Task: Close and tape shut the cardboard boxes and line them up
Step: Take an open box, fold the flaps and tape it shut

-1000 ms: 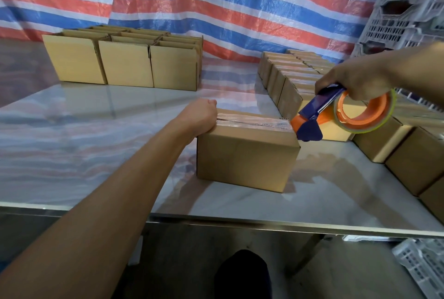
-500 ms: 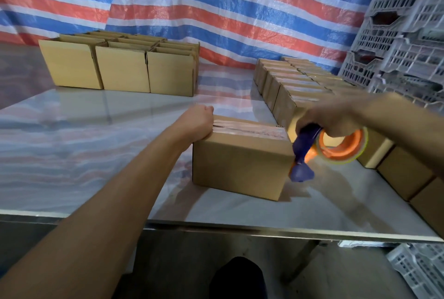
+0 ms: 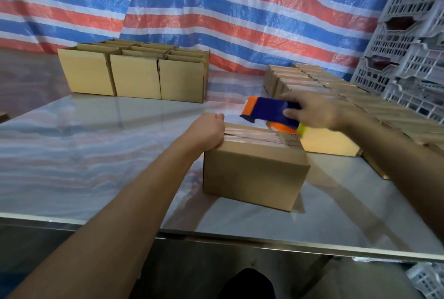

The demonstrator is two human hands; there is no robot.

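A closed cardboard box (image 3: 252, 176) sits near the table's front edge, with clear tape along its top seam. My left hand (image 3: 207, 130) is closed against the box's top left edge, holding it steady. My right hand (image 3: 312, 112) grips a blue and orange tape dispenser (image 3: 266, 111), held level just above the box's far top edge. A row of taped boxes (image 3: 319, 84) runs along the right side. Several open boxes (image 3: 134, 75) stand at the back left.
The shiny table (image 3: 96, 154) has its metal front edge (image 3: 264, 241) near me. Grey plastic crates (image 3: 408, 46) are stacked at the right. A striped tarp (image 3: 216, 10) hangs behind. A dark shoe tip (image 3: 247, 284) shows below the table.
My right hand has swung the tape dispenser from the box's right end up and over to its top far edge. My left hand has stayed on the box.
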